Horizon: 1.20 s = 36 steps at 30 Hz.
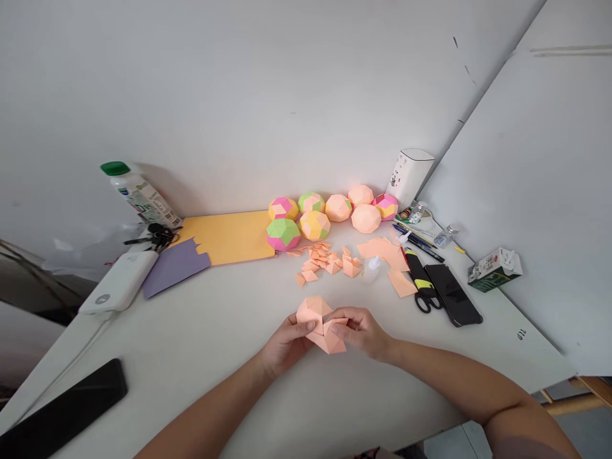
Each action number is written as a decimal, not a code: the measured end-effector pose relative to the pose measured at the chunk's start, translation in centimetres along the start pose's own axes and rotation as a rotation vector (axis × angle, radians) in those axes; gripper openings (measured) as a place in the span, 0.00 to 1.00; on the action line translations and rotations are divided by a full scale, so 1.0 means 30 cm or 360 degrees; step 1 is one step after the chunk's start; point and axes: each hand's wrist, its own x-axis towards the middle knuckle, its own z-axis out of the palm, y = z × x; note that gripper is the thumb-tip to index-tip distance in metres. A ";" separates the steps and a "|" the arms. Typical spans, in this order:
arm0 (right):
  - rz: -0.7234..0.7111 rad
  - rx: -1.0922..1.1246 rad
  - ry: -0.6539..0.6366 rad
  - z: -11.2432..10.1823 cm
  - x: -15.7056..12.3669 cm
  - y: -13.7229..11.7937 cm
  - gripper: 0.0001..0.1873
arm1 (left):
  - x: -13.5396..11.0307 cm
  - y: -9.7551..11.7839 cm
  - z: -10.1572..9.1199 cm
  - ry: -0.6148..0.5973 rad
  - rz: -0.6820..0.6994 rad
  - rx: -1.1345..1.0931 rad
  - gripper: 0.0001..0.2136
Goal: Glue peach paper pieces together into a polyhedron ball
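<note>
Your forearms (444, 371) reach in over the white table (191, 338). Your left hand (287, 343) grips the peach paper ball (313, 309) from its left side, thumb on the near face; your right hand (366, 335) pinches its right side between thumb and fingers. The ball, gapped at the top, lies between both hands. Excess thumb pressure could crease or cave in the panels. Pulling outward could part a joint or widen the gap; whether glue is wet there cannot be made out. A forward knuckle could knock the glue bottle (371, 272), spilling onto the small loose pieces (329, 261) just left of it.
</note>
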 end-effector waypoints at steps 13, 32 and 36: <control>-0.0421 -0.0538 0.0126 0.015 -0.009 -0.028 0.09 | -0.003 0.004 0.011 0.0057 0.0031 0.0018 0.07; -0.0490 -0.0642 0.0253 0.032 -0.014 -0.036 0.10 | -0.001 -0.004 -0.002 0.0109 0.0009 -0.0058 0.05; -0.0500 -0.0610 0.0199 0.028 -0.014 -0.033 0.10 | -0.001 -0.004 0.002 0.0098 0.0006 -0.0064 0.04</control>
